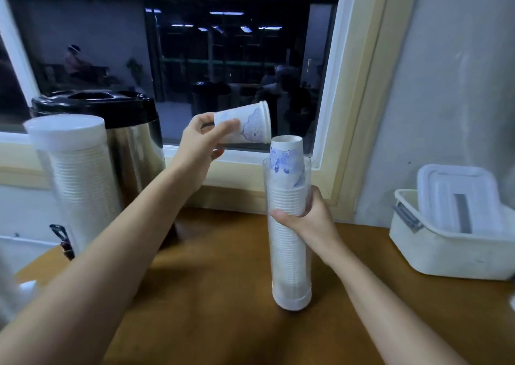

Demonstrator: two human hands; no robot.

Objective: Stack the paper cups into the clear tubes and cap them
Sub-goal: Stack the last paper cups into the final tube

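Note:
A clear tube point(291, 253) stands upright on the wooden table, filled with stacked white paper cups. The top cup point(287, 155), printed in blue, sticks out above the tube's open rim, upside down. My right hand point(309, 217) grips the tube around its upper half. My left hand point(200, 147) holds a couple of nested paper cups point(248, 125) on their side, rims pointing right, just left of and above the tube's top. A second tube point(75, 175) full of cups stands at the left with a white cap point(65, 130) on it.
A steel urn with a black lid point(106, 108) stands behind the capped tube, its tap point(62, 242) low at the left. A white lidded box point(451, 233) sits at the right on the table point(211, 295). A dark window runs behind.

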